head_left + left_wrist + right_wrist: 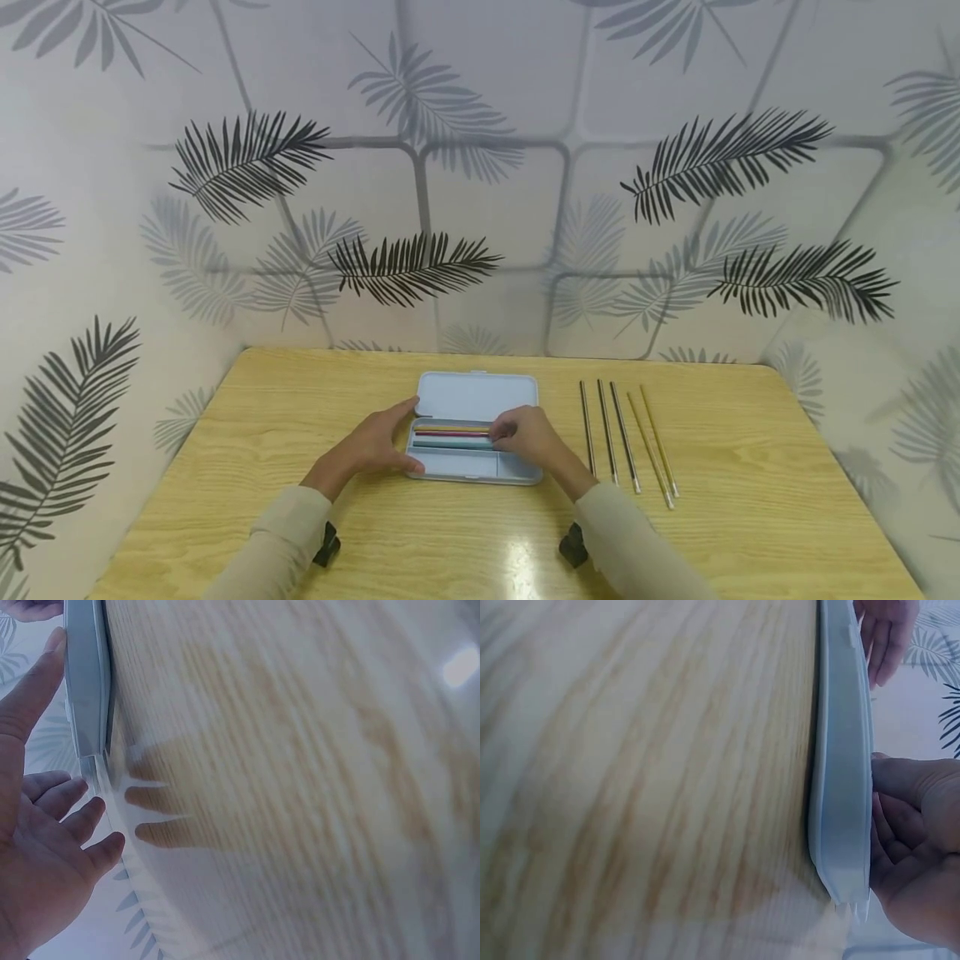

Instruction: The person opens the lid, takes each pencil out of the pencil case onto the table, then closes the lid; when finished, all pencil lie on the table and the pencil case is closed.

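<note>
A pale blue pencil case (pixel 457 464) lies with its lid (pixel 477 395) folded back. Inside its long compartment, yellow, red and teal pencils (pixel 452 444) lie side by side. My right hand (pixel 531 435) reaches in from the right, fingers curled, and pinches at the pencils' right ends; its fingertips are partly hidden behind the case wall (pixel 845 750) in the right wrist view. On the left, my left hand (pixel 378 440) spreads round the case's end, the thumb at the front corner. In the left wrist view its other fingers (pixel 82 817) are loosely extended.
Right of the case, three dark pencils (pixel 607 433) and two golden pencils (pixel 657 442) lie on the wooden table (pixel 735 450), their white-tipped ends toward me. A wall with a leaf pattern (pixel 495 208) stands behind the table's far edge.
</note>
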Demonstrator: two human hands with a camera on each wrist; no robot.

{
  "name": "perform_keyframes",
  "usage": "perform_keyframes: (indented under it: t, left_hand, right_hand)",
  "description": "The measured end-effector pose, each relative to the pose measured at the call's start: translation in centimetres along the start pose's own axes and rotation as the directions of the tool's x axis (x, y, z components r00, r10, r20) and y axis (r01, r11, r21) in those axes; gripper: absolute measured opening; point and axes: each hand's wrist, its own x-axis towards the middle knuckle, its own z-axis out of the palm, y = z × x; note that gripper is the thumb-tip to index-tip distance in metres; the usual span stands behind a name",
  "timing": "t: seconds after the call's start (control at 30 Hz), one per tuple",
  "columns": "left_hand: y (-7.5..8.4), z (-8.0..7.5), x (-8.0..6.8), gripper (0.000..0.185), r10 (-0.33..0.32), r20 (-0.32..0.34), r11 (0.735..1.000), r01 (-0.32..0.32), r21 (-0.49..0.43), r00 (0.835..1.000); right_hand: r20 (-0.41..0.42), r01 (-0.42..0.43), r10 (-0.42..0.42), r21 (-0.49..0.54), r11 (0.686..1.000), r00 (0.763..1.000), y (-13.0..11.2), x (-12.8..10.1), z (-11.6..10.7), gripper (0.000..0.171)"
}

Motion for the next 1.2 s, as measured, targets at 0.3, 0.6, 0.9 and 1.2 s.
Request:
perform_keyframes:
  t: [0.3,0.6,0.9,1.2]
  left_hand:
    - [0.1,-0.1,-0.1,0.115,-0.004,0.000,1.000,0.004,0.003,1.000]
    - [0.2,-0.2,-0.2,0.115,0.008,-0.004,1.000,-0.008,0.009,1.000]
    - [0.6,-0.1,-0.1,0.113,-0.015,-0.004,1.000,0.015,-0.001,1.000]
    - [0.6,-0.1,0.0,0.114,-0.022,0.000,1.000,0.022,-0.004,1.000]
  right_hand:
    - [0.003,-0.034,0.034,-0.071,0.997,0.999,-0.3,0.3,0.4,0.005]
    - [0.020,0.022,-0.021,-0.062,0.998,1.000,-0.4,0.2,0.2,0.007]
    - [0.009,0.001,-0.001,-0.001,1.000,1.000,-0.6,-0.6,-1.7,0.009]
    - [0.026,-0.002,0.000,0.090,0.996,1.000,1.7,-2.6,-5.8,0.018]
